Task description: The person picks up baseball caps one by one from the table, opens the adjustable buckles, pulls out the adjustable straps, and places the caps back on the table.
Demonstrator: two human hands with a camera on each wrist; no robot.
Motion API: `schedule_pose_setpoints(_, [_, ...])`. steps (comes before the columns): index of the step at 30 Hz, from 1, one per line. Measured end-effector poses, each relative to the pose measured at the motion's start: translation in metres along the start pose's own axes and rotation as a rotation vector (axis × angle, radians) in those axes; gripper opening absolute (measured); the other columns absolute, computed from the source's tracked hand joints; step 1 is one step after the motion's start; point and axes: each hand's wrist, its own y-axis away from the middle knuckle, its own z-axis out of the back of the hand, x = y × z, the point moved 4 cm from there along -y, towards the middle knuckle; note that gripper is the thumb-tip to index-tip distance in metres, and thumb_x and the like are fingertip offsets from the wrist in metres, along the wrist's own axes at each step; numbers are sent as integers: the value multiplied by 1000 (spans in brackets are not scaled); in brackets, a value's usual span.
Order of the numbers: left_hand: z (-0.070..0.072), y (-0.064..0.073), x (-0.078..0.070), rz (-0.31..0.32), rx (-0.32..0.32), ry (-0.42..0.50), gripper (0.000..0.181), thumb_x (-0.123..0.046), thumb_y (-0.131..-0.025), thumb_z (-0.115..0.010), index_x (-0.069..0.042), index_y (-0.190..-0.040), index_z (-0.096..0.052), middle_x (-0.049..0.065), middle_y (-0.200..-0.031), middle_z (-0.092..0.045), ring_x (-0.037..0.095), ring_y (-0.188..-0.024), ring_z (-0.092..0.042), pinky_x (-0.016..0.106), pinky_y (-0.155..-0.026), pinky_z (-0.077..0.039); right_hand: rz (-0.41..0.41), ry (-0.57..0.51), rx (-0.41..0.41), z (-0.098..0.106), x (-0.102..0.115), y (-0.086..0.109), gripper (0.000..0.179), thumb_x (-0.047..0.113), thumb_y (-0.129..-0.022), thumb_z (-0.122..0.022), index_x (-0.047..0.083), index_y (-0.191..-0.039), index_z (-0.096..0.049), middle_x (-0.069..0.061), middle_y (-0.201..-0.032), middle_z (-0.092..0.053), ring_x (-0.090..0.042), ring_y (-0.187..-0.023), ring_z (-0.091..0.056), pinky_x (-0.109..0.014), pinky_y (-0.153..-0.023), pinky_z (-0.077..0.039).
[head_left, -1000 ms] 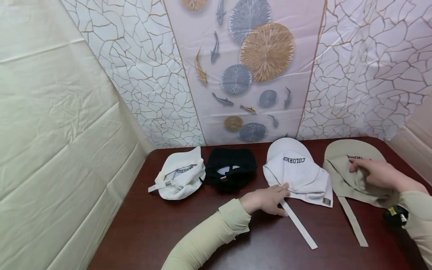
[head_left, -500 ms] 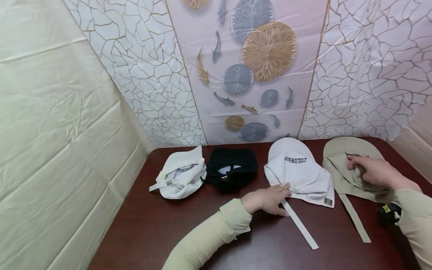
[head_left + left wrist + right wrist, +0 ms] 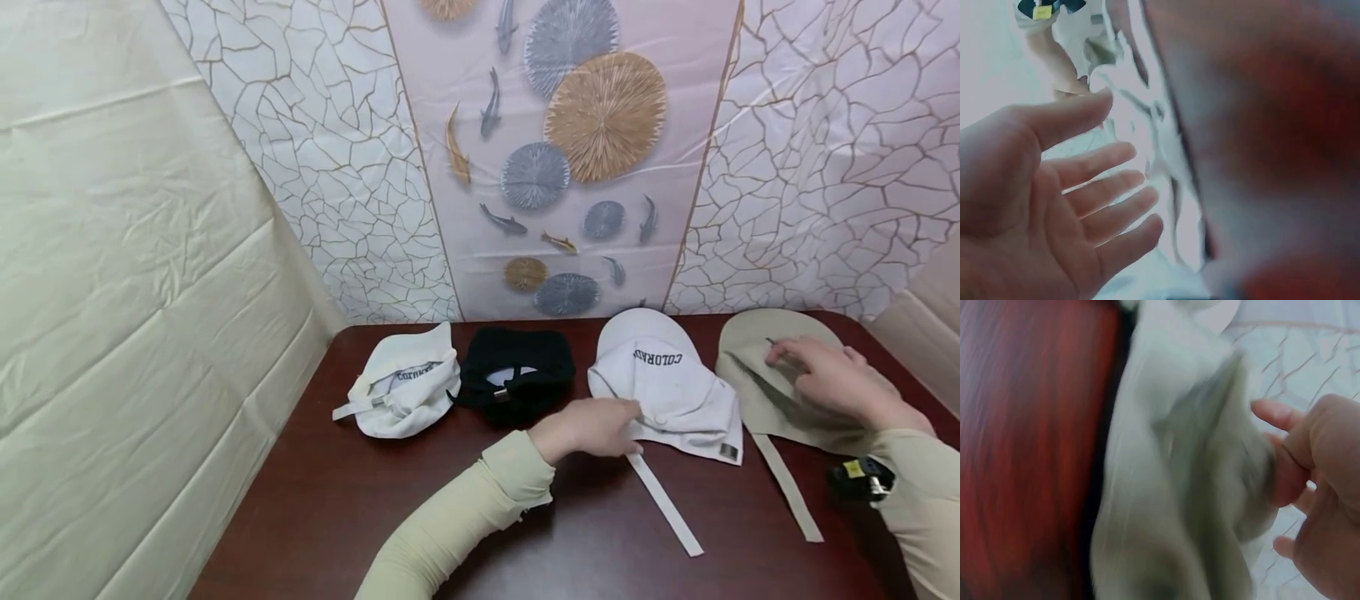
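A white cap (image 3: pixel 663 375) with dark lettering lies flat, brim away from me, its loose strap (image 3: pixel 666 507) trailing toward me. My left hand (image 3: pixel 592 427) is at the cap's near left edge; in the left wrist view its fingers (image 3: pixel 1113 212) are spread and nearly straight beside the white cloth. To the right lies a beige cap (image 3: pixel 780 329), its strap (image 3: pixel 787 487) hanging toward me. Over its crown, my right hand (image 3: pixel 836 379) pinches a raised fold of cloth. In the right wrist view the beige cloth (image 3: pixel 1229 469) stands up in a blurred peak at the thumb.
An off-white cap (image 3: pixel 401 417) with its strap buckled and a black cap (image 3: pixel 517 354) sit side by side at the back left of the dark red table (image 3: pixel 360 508). A patterned cloth (image 3: pixel 600 250) hangs along the back edge.
My left hand has lifted slightly from the white cap's edge. My right hand has shifted on the beige cap, whose crown now shows a long raised fold.
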Motion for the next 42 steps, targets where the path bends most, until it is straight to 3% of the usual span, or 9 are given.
schedule_pose_setpoints(5, [33, 11, 21, 41, -178, 7, 42, -40, -100, -62, -23, -137, -60, -10, -135, -60, 5, -115, -59, 26, -86, -49, 64, -33, -176, 9, 43, -15, 38, -14, -81, -50, -1, -115, -62, -33, -124, -57, -49, -111, -50, -70, -87, -25])
schedule_pose_setpoints(8, [50, 26, 38, 43, -245, 41, 40, -37, -101, -61, -18, -137, -61, -3, -132, -62, 9, -109, -62, 27, -85, -50, 96, -72, -220, 9, 73, -23, 34, -12, -88, -48, -4, -119, -61, -32, -124, -57, -49, -113, -51, -66, -88, -35])
schedule_pose_setpoints(14, [70, 65, 82, 106, -291, 121, 40, -35, -103, -59, -16, -138, -59, 1, -136, -60, 15, -116, -61, 33, -94, -49, 205, -166, -266, 3, 130, -33, 29, -9, -94, -53, -4, -121, -61, -25, -115, -62, -37, -95, -58, -51, -80, -42])
schedule_pose_setpoints(17, [72, 85, 104, 143, -307, 164, 41, -35, -103, -59, -15, -139, -59, 3, -138, -60, 18, -121, -59, 38, -99, -47, 250, -181, -248, -4, 153, -37, 29, -6, -95, -56, -3, -123, -61, -23, -117, -64, -37, -99, -60, -51, -82, -44])
schedule_pose_setpoints(21, [68, 104, 129, 161, -326, 220, 42, -35, -103, -60, -11, -137, -59, 6, -137, -61, 23, -125, -57, 41, -103, -45, 248, -229, -184, -14, 178, -43, 29, -1, -98, -57, 0, -127, -61, -21, -127, -62, -42, -121, -54, -56, -96, -41])
schedule_pose_setpoints(26, [52, 118, 146, 124, -276, 282, 46, -34, -101, -62, -5, -136, -59, 10, -135, -62, 25, -123, -58, 41, -103, -45, 294, -296, -88, -35, 210, -54, 31, 1, -100, -56, 0, -130, -61, -18, -130, -62, -37, -124, -54, -53, -98, -42])
schedule_pose_setpoints(33, [25, 127, 145, 32, -204, 244, 25, -28, -97, -70, -10, -114, -67, -1, -106, -68, 15, -96, -63, 33, -88, -49, 415, -319, 66, -73, 259, -62, 37, 14, -102, -59, 2, -137, -57, -18, -137, -57, -36, -127, -53, -53, -101, -43])
schedule_pose_setpoints(37, [15, 128, 143, -9, -211, 225, 10, -20, -97, -69, -12, -101, -65, -4, -90, -61, 19, -85, -60, 31, -79, -47, 435, -287, 126, -91, 267, -63, 43, 22, -101, -63, 6, -141, -55, -19, -145, -51, -40, -141, -38, -58, -110, -34])
schedule_pose_setpoints(42, [10, 127, 143, -39, -221, 209, 5, -17, -99, -65, -14, -96, -65, -6, -84, -58, 14, -78, -57, 27, -74, -45, 467, -259, 171, -108, 269, -64, 37, 20, -102, -62, 7, -136, -60, -15, -136, -59, -38, -134, -48, -55, -106, -39])
